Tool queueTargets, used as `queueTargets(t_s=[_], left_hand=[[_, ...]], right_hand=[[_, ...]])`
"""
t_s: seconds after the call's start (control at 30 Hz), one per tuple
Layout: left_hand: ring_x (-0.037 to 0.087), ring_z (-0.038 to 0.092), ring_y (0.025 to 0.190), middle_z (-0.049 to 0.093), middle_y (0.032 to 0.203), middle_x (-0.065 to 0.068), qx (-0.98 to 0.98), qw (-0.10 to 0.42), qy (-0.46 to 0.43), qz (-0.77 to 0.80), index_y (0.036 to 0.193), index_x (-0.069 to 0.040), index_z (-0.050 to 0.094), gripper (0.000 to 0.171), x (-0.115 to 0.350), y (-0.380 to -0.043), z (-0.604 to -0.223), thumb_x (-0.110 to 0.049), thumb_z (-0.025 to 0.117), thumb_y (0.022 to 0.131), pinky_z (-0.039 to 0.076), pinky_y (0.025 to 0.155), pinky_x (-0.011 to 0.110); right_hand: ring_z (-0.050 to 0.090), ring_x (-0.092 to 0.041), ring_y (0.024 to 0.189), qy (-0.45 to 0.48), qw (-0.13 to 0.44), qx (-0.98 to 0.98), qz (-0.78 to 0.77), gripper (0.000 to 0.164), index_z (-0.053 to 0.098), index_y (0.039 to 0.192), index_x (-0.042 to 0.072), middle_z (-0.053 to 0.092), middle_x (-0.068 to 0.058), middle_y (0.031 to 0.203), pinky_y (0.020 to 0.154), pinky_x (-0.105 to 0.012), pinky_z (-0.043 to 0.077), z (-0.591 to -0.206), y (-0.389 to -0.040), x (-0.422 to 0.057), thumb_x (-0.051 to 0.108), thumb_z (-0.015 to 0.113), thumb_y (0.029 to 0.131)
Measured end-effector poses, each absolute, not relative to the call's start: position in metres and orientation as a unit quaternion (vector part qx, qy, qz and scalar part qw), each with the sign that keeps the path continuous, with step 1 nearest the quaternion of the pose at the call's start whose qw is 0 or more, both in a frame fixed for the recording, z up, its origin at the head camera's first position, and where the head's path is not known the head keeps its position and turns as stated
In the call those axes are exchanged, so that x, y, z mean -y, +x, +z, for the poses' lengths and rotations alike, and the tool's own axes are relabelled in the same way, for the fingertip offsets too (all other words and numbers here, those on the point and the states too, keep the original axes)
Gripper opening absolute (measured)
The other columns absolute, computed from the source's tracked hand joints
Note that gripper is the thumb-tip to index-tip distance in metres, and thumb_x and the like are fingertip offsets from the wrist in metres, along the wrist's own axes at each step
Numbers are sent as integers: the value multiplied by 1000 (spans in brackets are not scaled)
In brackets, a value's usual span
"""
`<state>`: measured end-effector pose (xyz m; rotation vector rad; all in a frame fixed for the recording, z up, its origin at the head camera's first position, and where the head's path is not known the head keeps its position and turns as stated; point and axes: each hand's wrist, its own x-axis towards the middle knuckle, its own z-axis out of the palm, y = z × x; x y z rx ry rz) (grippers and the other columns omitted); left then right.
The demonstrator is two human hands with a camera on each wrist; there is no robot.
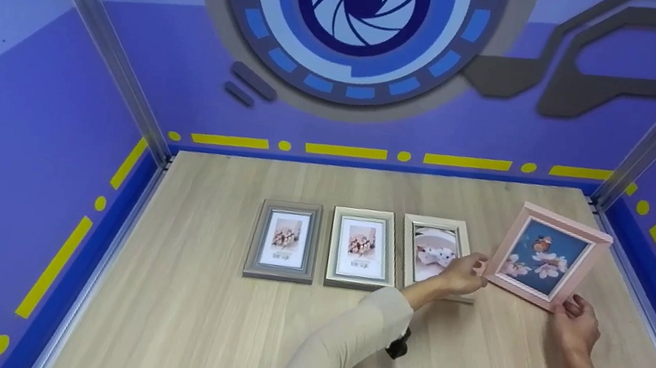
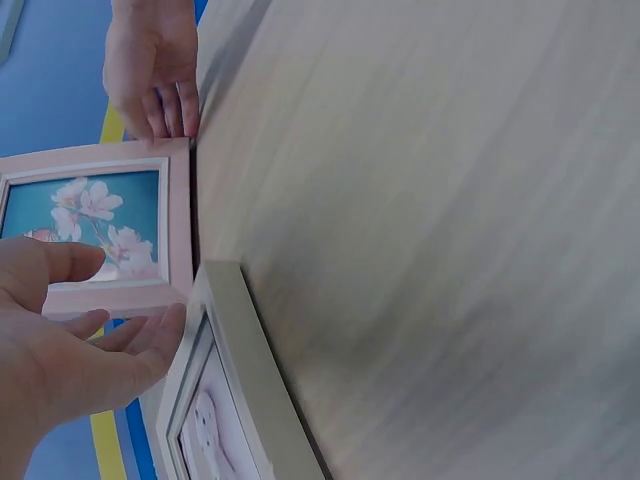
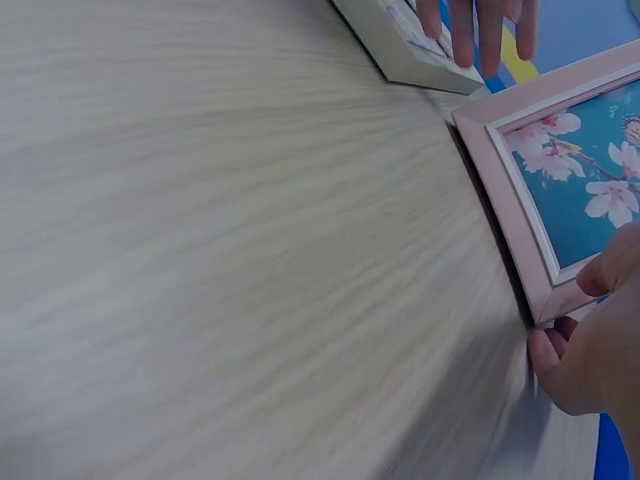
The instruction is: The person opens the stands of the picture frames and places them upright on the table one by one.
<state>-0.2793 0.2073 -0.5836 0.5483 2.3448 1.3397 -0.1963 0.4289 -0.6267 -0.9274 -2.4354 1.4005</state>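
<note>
A pink picture frame (image 1: 572, 278) with a blossom picture stands tilted back at the right of the table, its bottom edge close over the wood. Beside its left edge is my left hand (image 1: 461, 274), fingers loosely extended and fingertips right at the frame; in the left wrist view the thumb (image 2: 75, 262) overlaps the picture's front. My right hand (image 1: 577, 326) grips the lower right corner, with the thumb toward the front and curled fingers (image 3: 545, 352) at the edge. Behind my left hand lies a cream picture frame (image 1: 407, 237) with a white animal picture, partly covered.
A silver-gold picture frame (image 1: 358, 284) and a grey-brown picture frame (image 1: 278, 274) lie in a row left of the cream one on the wooden table (image 1: 198, 322). Blue-purple printed panels (image 1: 142, 60) rise at the back and both sides, joined by metal posts (image 1: 105, 40).
</note>
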Motion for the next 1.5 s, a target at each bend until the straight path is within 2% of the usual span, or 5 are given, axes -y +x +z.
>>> queueTargets(t_s=[0.47,0.67,0.97,1.2,1.5], left_hand=[[30,64,119,67,126,22,-866,122,164,457,131,4,59,42,-144,-305,-583,-1,60,89,51,99,25],[28,64,113,67,121,22,-881,97,171,431,128,5,61,41,-130,-312,-586,3,53,88,51,99,29],[26,62,124,67,128,18,-884,125,151,424,140,1,56,52,-121,-312,-580,0,53,88,49,107,29],[27,56,136,62,141,18,-879,150,123,436,143,2,54,55,-123,-310,-582,-3,55,89,45,114,30],[29,50,142,55,149,23,-844,161,56,508,147,6,47,59,-125,-307,-600,-5,58,90,41,118,35]], right_hand=[[58,-17,71,-223,-95,890,386,48,58,119,-20,63,-9,79,55,-27,47,-597,-186,-456,24,51,101],[63,-12,80,-148,-158,874,435,47,58,121,-18,70,-8,92,67,-25,58,-593,-200,-439,26,51,104],[67,-20,85,-12,-83,906,415,40,56,123,-23,70,-26,99,67,-21,54,-592,-226,-397,11,54,102],[58,-58,119,16,-44,922,383,50,47,130,-27,57,-46,125,94,-53,56,-596,-244,-370,12,55,100],[53,-19,62,23,2,942,336,22,66,88,-12,60,-10,68,55,-31,42,-611,-252,-347,8,60,95]])
